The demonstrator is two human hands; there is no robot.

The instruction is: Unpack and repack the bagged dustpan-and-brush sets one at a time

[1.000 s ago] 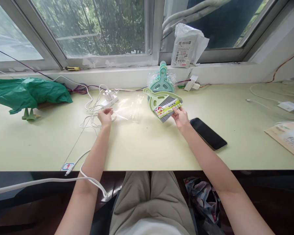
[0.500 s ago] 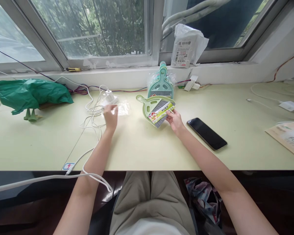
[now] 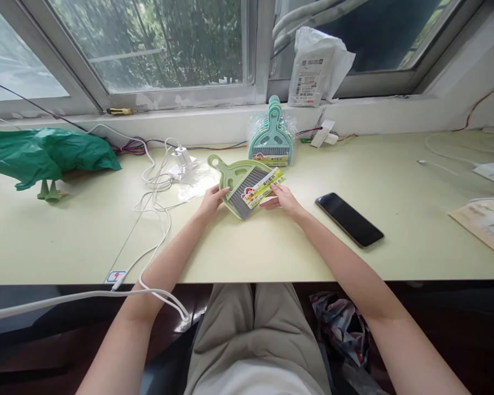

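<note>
A light green mini dustpan and brush set [image 3: 237, 176] with grey bristles and a printed label [image 3: 262, 188] is held tilted over the table, its handle pointing to the upper left. My left hand [image 3: 212, 202] grips its left edge with the thumb on top. At the label's right end, my right hand [image 3: 285, 198] pinches the set between thumb and fingers. Behind it a stack of similar sets [image 3: 271, 137], a teal one in front, leans upright against the window wall. A crumpled clear plastic wrapper [image 3: 194, 184] lies just beyond my left hand.
To the right lies a black phone [image 3: 349, 219]. White cables [image 3: 158, 211] and a charger [image 3: 181, 156] are tangled at left, near a green plastic bag [image 3: 53, 153]. A white package [image 3: 313, 74] stands on the sill. A beige packet [image 3: 486, 225] rests at the far right.
My left hand has moved right from beside the wrapper and taken hold of the green set's left edge. The set has shifted left and toward me, still in my right hand.
</note>
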